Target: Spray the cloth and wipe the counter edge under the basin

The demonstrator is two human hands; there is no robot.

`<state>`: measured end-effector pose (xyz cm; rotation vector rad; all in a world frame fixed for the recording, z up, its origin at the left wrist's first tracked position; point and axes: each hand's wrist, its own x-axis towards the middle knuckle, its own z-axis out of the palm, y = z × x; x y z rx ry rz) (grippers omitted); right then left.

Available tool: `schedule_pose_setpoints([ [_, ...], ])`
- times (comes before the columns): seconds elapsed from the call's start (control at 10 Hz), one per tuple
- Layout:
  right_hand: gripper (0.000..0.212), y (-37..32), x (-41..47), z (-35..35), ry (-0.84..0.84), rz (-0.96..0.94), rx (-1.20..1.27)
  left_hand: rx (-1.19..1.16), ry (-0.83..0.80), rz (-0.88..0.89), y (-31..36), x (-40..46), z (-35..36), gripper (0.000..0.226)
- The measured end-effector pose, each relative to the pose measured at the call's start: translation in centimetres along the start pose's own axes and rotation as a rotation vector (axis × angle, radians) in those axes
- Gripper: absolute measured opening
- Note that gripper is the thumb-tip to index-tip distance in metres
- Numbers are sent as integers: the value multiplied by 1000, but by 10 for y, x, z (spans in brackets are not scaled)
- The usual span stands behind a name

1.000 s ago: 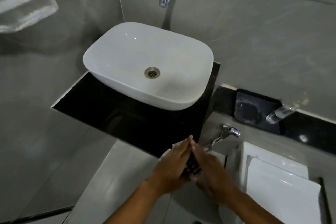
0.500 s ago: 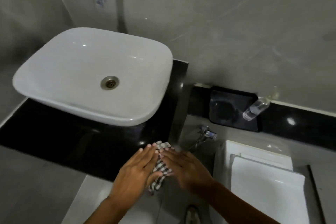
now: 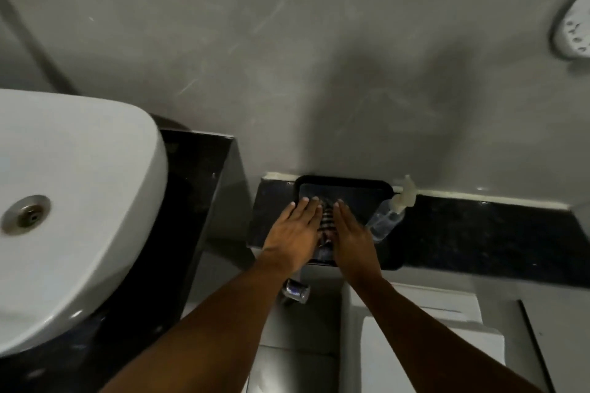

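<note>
A checkered cloth [image 3: 326, 223] is pressed between my flat palms, only a narrow strip of it showing. My left hand [image 3: 295, 230] and my right hand [image 3: 351, 233] hover over a black tray [image 3: 370, 193] on the dark ledge against the wall. A clear spray bottle [image 3: 384, 222] with a pale nozzle leans on the tray's right side, just beside my right hand. The white basin [image 3: 79, 217] sits at the left on the black counter [image 3: 198, 188].
A chrome valve [image 3: 295, 290] sticks out below the ledge under my left wrist. A white toilet tank lid [image 3: 447, 329] lies at the lower right. The black ledge [image 3: 479, 226] runs rightward along the grey wall. A round fixture [image 3: 574, 25] hangs at the upper right.
Both hands carried the cloth from the counter's front edge up and rightward to above the black tray. The view swung right, pushing the basin to the left edge.
</note>
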<state>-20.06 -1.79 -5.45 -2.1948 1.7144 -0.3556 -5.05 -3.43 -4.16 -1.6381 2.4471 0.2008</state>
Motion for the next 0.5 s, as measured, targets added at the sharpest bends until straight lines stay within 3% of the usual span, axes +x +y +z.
schedule_pose_setpoints([
  [0.2,54,23,-4,18,-28,-66,-71,73,-42,13,0,3,28,66],
  [0.4,71,10,18,-2,-322,-19,-263,166,-246,-3,6,7,-21,73],
  [0.5,79,-12,16,-30,-362,-11,-159,67,-233,-45,10,-14,-52,82],
])
